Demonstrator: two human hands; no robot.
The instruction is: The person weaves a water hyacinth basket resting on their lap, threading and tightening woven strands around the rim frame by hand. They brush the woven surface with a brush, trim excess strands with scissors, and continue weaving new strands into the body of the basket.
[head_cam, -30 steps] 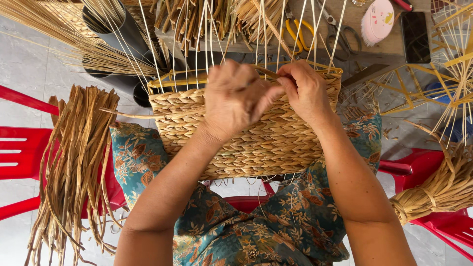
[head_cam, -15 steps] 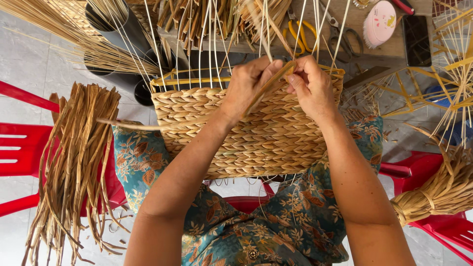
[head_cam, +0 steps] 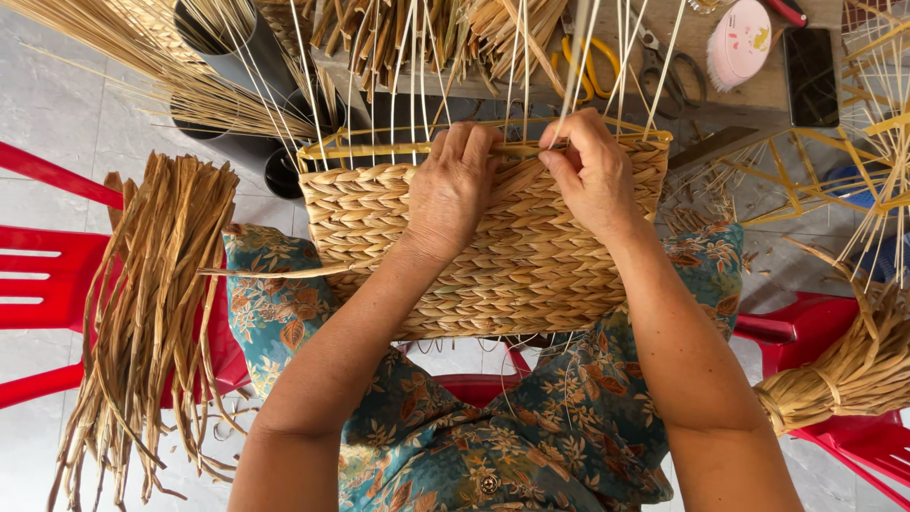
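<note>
Pale floor tiles (head_cam: 57,114) show at nine o'clock, with a wooden worktop (head_cam: 720,104) along twelve carrying yellow-handled scissors (head_cam: 597,71), a pink round case (head_cam: 741,43) and a dark phone (head_cam: 811,62). I see a half-woven basket (head_cam: 493,256) at centre frame, resting on my lap against the floral trousers (head_cam: 284,303), its thin upright stakes (head_cam: 417,85) fanning toward twelve.

My left hand (head_cam: 453,190) lies over the top edge of the weave, fingers curled down onto the upper rows; its grip looks pressed on the basket rather than closed round anything. My right hand (head_cam: 592,171), at one o'clock of the basket, pinches a flat straw strand (head_cam: 517,171) between thumb and fingers at the rim.

A loose bundle of dried straw (head_cam: 142,313) drapes over the red chair (head_cam: 47,275) at nine; a tied bundle (head_cam: 853,370) sits at four.

As I judge it, the risk is the strand cracking if I bend it too sharply round a stake, or a stake snapping sideways under my pull. If my left hand eases, the top row could loosen and gap.
</note>
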